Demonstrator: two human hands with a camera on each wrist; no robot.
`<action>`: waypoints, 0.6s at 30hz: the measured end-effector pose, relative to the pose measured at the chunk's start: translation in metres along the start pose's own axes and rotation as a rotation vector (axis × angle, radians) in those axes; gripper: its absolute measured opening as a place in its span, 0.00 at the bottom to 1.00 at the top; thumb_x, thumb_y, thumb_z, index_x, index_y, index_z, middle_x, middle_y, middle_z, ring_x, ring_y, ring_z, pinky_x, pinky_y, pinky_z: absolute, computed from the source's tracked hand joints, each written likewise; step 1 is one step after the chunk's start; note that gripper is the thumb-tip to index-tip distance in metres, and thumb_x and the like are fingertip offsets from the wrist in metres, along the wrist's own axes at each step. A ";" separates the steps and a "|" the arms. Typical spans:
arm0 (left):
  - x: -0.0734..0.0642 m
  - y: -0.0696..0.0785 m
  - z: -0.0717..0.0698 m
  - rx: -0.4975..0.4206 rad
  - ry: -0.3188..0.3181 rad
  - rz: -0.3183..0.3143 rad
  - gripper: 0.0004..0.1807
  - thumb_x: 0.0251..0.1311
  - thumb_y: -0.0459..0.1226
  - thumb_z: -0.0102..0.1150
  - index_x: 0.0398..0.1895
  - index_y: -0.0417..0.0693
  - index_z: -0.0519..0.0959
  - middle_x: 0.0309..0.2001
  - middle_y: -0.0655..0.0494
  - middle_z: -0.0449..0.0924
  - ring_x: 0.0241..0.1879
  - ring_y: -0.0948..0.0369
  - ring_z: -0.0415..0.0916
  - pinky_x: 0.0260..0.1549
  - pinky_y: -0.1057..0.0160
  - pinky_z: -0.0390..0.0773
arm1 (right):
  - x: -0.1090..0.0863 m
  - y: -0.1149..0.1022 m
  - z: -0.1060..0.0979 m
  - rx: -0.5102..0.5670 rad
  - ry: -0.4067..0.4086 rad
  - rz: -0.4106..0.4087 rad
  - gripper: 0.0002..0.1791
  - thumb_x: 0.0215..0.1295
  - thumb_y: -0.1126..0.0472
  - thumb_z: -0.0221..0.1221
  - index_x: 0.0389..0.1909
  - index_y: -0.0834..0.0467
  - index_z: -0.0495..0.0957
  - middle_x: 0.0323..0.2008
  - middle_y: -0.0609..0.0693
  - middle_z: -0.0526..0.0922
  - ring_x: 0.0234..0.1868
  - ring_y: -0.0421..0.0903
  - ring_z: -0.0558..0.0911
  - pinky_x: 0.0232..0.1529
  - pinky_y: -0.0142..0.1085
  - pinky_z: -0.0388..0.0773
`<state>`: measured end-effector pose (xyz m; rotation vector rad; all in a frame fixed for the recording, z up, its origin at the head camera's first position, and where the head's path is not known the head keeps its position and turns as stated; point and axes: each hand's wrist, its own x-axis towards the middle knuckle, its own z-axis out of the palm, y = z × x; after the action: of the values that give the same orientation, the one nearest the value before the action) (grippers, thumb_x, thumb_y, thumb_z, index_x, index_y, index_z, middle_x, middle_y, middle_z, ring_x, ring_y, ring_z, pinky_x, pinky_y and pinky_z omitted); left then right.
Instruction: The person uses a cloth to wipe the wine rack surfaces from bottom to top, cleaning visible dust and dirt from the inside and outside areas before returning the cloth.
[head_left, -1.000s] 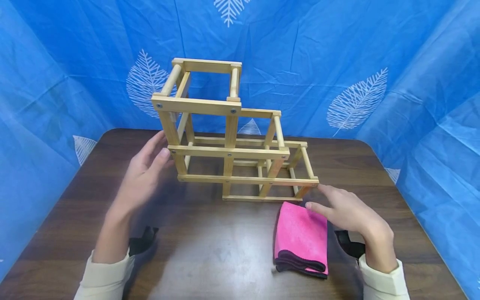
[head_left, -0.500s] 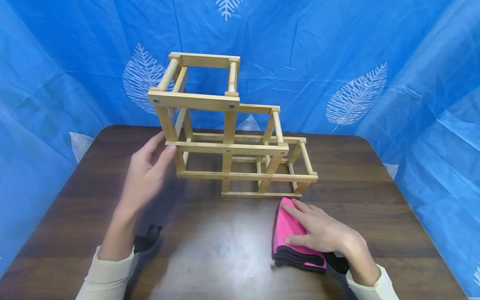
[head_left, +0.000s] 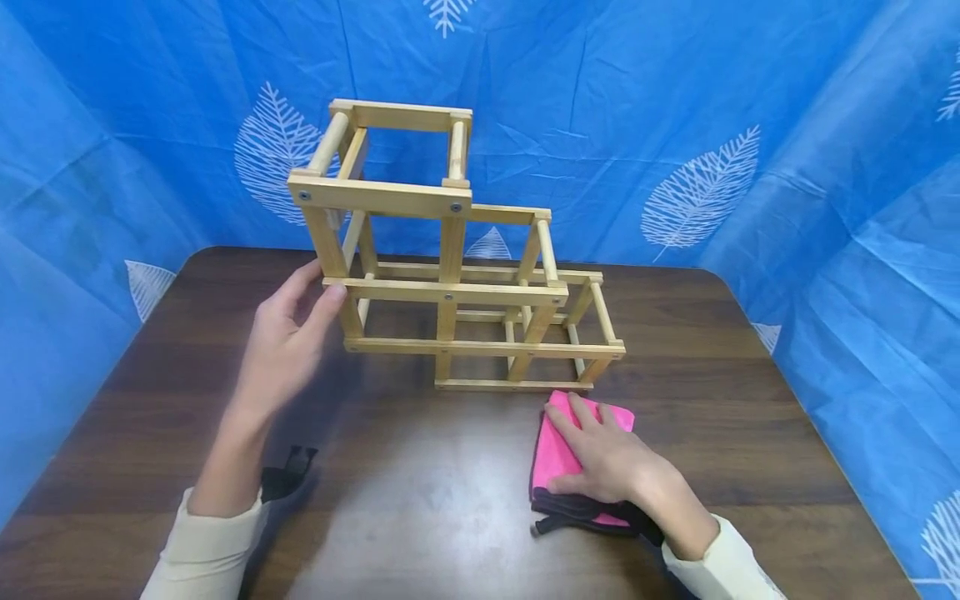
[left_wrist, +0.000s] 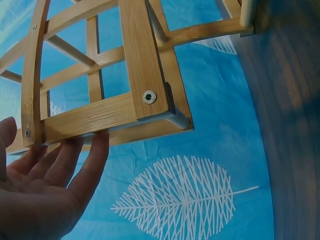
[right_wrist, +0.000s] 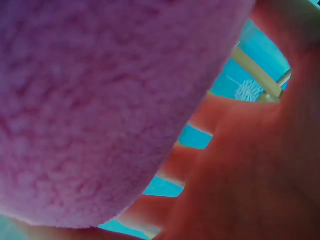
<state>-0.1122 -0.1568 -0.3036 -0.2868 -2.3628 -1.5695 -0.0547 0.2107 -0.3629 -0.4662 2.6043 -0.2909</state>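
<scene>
A light wooden stepped rack of slats and round dowels stands at the back middle of the table, tall at the left and low at the right. My left hand holds its left side, thumb in front of the corner post and fingers behind. In the left wrist view the fingertips press against the edge of a slat. My right hand rests with spread fingers on a folded pink cloth with a dark border. The cloth fills much of the right wrist view beside the palm.
The dark wood-grain table has a glare patch at its front middle. Blue sheeting with white leaf prints hangs close behind the rack and along both sides. A black strap juts from the left wrist.
My right hand has come from the cloth's upper right corner, moving left and down onto the middle of the cloth. The left hand stays at the rack's left post. The head view has shifted slightly.
</scene>
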 end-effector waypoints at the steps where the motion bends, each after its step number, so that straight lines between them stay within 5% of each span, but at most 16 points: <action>1: 0.000 0.000 -0.001 -0.001 -0.008 -0.002 0.27 0.74 0.42 0.51 0.72 0.42 0.65 0.66 0.44 0.70 0.62 0.49 0.71 0.59 0.42 0.69 | 0.000 0.001 -0.003 0.005 -0.012 -0.003 0.51 0.59 0.36 0.65 0.77 0.56 0.55 0.75 0.67 0.49 0.69 0.77 0.53 0.56 0.71 0.64; 8: 0.000 0.001 -0.004 0.001 -0.035 -0.029 0.29 0.74 0.44 0.50 0.74 0.42 0.62 0.69 0.43 0.65 0.68 0.47 0.64 0.63 0.38 0.63 | 0.002 0.023 -0.024 -0.009 -0.001 0.065 0.43 0.68 0.40 0.57 0.73 0.64 0.60 0.67 0.69 0.64 0.66 0.73 0.62 0.62 0.65 0.61; 14: 0.001 0.001 -0.004 0.010 -0.045 -0.027 0.30 0.74 0.44 0.50 0.74 0.43 0.62 0.70 0.43 0.65 0.68 0.47 0.63 0.63 0.39 0.63 | 0.005 0.041 -0.019 0.080 0.027 0.105 0.45 0.60 0.41 0.65 0.67 0.69 0.66 0.49 0.62 0.75 0.47 0.58 0.77 0.45 0.52 0.77; 18: 0.001 0.000 -0.004 0.007 -0.049 -0.023 0.29 0.74 0.43 0.50 0.74 0.42 0.61 0.70 0.43 0.64 0.69 0.47 0.62 0.63 0.39 0.63 | 0.002 0.047 -0.020 0.197 0.083 0.066 0.40 0.58 0.44 0.68 0.62 0.68 0.71 0.41 0.53 0.73 0.37 0.47 0.73 0.35 0.40 0.74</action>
<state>-0.1129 -0.1610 -0.3017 -0.3014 -2.4164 -1.5810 -0.0788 0.2554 -0.3601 -0.3046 2.6298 -0.5482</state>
